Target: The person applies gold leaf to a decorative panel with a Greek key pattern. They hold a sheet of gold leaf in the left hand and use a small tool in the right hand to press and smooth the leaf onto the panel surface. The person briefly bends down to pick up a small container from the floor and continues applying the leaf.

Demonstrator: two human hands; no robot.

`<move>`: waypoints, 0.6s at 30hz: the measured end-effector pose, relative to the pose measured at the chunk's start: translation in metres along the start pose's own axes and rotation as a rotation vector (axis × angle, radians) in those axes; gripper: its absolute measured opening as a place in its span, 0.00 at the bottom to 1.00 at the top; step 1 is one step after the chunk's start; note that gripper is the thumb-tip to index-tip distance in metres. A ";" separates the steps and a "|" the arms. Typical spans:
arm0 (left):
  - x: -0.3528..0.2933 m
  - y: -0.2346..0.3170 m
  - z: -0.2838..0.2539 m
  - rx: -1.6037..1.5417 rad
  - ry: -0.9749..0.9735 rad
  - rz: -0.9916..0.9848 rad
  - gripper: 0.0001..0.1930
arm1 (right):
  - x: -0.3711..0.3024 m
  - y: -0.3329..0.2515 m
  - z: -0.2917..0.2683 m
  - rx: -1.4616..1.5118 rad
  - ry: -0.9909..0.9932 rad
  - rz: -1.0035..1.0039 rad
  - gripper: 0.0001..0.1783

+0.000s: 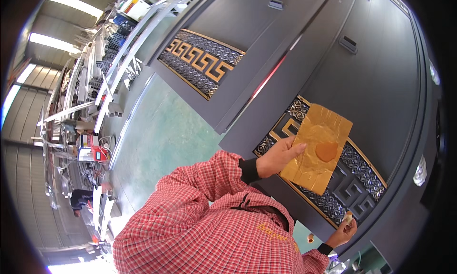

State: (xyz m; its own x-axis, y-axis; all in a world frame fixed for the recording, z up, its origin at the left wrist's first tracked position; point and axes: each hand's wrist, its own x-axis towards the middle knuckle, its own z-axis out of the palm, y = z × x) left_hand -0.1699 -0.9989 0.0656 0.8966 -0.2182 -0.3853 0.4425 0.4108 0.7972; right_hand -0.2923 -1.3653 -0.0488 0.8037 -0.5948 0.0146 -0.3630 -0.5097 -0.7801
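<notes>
So a gold sheet [314,124] is being gripped by the left hand [277,157], pinched along its left edge with the thumb laid on top, and it's held up in front of the near panel [364,171], so part of the carving is hidden. The sheet is pretty creased, and a round orange-brown patch [326,151] can be seen right of its middle. A small pale pad [348,219] is pinched in the fingertips of the right hand [342,234], down by the panel's lower right end; whether the panel is actually being touched can't be told. The panel is set into a dark grey door [371,88], and its key pattern is seen gold at the left but dark at the right. On the far panel [196,59], the key pattern is all gold as far as can be seen. Green floor [164,122] is shown below, metal profiles [97,55] are piled off to the left, and a bent-over person [82,199] can be spotted beyond.
</notes>
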 end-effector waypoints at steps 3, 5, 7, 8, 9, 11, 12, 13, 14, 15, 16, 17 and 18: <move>-0.014 -0.007 0.011 0.014 0.033 0.041 0.21 | 0.012 0.000 -0.001 0.139 -0.077 -0.040 0.15; -0.023 -0.013 0.021 0.009 0.058 0.045 0.21 | 0.016 -0.003 -0.006 0.205 -0.125 -0.064 0.15; -0.032 -0.022 0.032 -0.053 0.078 0.023 0.21 | 0.020 0.005 -0.013 0.248 -0.172 -0.022 0.15; -0.035 -0.026 0.038 -0.057 0.078 0.018 0.21 | 0.022 0.010 -0.017 0.268 -0.194 -0.002 0.14; -0.038 -0.030 0.044 -0.061 0.078 0.012 0.21 | 0.024 0.016 -0.023 0.279 -0.210 0.004 0.15; -0.044 -0.039 0.057 -0.075 0.093 0.025 0.21 | 0.030 0.020 -0.031 0.399 -0.219 -0.013 0.16; -0.048 -0.044 0.064 -0.083 0.107 0.040 0.20 | 0.033 0.020 -0.035 0.459 -0.225 -0.021 0.16; -0.050 -0.050 0.071 -0.097 0.116 0.053 0.20 | 0.037 0.016 -0.046 0.385 -0.217 -0.062 0.18; -0.053 -0.054 0.076 -0.100 0.111 0.064 0.19 | 0.039 0.012 -0.051 0.367 -0.208 -0.076 0.18; -0.056 -0.057 0.079 -0.101 0.106 0.073 0.19 | 0.041 0.008 -0.055 0.350 -0.200 -0.087 0.17; -0.058 -0.062 0.085 -0.114 0.090 0.078 0.19 | 0.045 0.007 -0.065 0.320 -0.182 -0.101 0.17; -0.061 -0.063 0.092 -0.131 0.114 0.086 0.18 | 0.049 0.010 -0.074 0.259 -0.202 -0.104 0.16; -0.064 -0.066 0.095 -0.113 0.126 0.102 0.18 | 0.051 0.011 -0.081 0.231 -0.206 -0.108 0.15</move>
State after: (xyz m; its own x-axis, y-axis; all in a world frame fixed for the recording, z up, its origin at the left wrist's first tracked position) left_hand -0.2580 -1.0962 0.0816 0.9288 -0.0604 -0.3657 0.3415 0.5233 0.7808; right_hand -0.2940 -1.4517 -0.0061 0.9188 -0.3946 -0.0033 -0.1725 -0.3941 -0.9027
